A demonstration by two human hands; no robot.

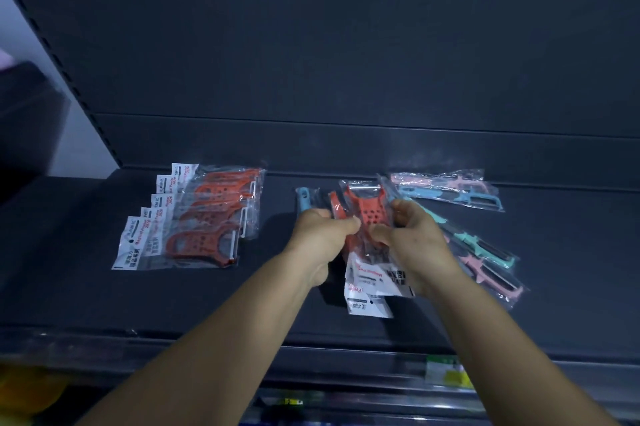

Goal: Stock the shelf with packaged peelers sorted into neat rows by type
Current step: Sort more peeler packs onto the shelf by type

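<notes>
A neat overlapping row of several orange packaged peelers (pixel 194 217) lies on the dark shelf (pixel 69 252) at the left. In the middle, my left hand (pixel 318 238) and my right hand (pixel 412 238) both grip a bunch of packaged peelers (pixel 367 214) with an orange one on top; white label cards hang below my hands. A blue peeler handle (pixel 303 198) sticks out behind my left hand. Loose pink and teal packaged peelers (pixel 485 252) are spread under and right of my right hand.
A pink and blue packaged pair (pixel 450 191) lies at the back right by the dark back panel (pixel 311 61). The shelf's front rail carries a green-yellow price tag (pixel 446 372). Blurred goods show on the lower shelf.
</notes>
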